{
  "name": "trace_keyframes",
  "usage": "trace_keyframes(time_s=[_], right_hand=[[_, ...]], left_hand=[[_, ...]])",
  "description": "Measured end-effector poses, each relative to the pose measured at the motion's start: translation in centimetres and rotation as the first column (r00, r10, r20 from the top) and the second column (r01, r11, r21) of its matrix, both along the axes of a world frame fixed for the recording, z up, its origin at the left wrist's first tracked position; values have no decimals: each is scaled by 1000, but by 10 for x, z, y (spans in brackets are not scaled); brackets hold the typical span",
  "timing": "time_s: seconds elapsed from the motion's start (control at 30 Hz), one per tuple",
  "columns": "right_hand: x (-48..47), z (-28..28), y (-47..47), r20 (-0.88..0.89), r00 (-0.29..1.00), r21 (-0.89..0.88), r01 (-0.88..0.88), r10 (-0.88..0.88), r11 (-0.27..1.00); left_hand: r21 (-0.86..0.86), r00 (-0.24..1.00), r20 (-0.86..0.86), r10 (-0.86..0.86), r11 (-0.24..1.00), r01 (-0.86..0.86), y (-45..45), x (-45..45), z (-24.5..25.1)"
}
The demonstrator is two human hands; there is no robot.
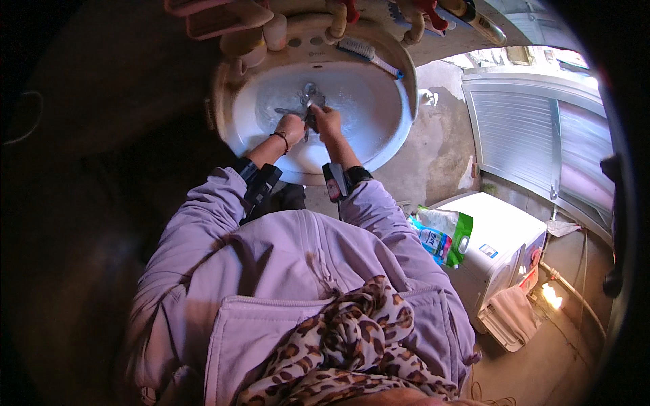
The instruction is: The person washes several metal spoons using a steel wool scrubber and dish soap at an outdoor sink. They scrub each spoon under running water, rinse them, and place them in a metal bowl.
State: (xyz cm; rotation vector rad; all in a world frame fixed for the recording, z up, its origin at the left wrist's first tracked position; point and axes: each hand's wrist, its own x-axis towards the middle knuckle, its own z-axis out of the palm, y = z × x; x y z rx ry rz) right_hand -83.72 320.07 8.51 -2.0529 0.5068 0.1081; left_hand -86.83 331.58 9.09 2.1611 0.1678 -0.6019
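Both my hands are low inside a white ceramic washbasin (406,119). My left hand (290,129), with a bracelet at the wrist, is curled shut on a dark, wet, limp item (306,133), possibly cloth. Close beside it, my right hand (327,123) grips the same dark mass from the other side. One strip of dark material (288,110) sticks out to the left beyond my left hand. Just past my right fingers is the shiny drain area (309,90), where water glints. My fingers partly hide the dark item, so its exact kind is unclear.
A scrub brush (368,57) lies on the basin's back right rim. A cup (275,33) and a bowl (245,48) stand at the back left, below taps (336,26) with red handles. To my right, a detergent bag (434,238) rests on a white appliance (500,221).
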Motion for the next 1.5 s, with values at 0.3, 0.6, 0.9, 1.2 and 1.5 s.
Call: trace_keyframes(time_s=[0.3,0.6,0.9,1.2,1.5], right_hand=[[-3,8,-5,-205,977,399,33,54,916],[16,4,-41,131,989,-395,-7,64,919],[-14,23,-44,-294,803,-652,-565,518,506],[-11,2,-31,-166,949,-179,-298,270,938],[-15,2,-27,241,944,-606,-33,223,795]], left_hand=[[415,816,326,-477,848,329,-3,-9,-21],[475,508,348,-788,615,629,29,-11,6],[382,950,307,-50,921,-74,28,13,15],[328,998,-32,49,944,-36,-2,22,-3],[-182,907,-378,-189,975,127,5,26,-17]])
